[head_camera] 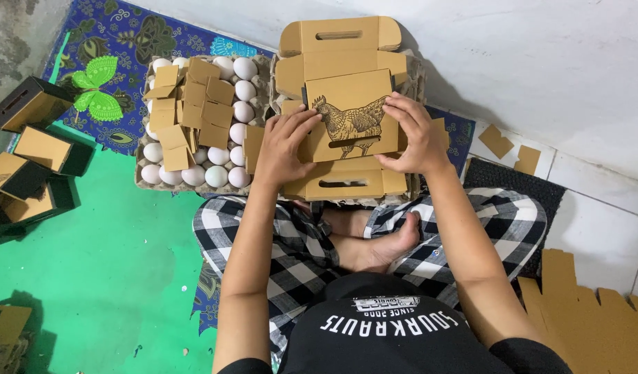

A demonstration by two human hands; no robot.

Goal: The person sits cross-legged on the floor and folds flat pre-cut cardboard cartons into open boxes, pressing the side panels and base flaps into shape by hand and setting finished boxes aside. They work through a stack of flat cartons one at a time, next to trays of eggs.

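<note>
Both hands, left and right, grip the box (hen print up), just right of the egg tray. Keep your thumbs pressing the panel flat, evenly, so folds seat square.

This looks like a home turned small egg-packing spot, worked from the floor: a white tiled floor beside a green mat, a patterned cloth, a tray of white eggs, folded cardboard boxes stacked alongside, and loose cardboard scraps.
</note>
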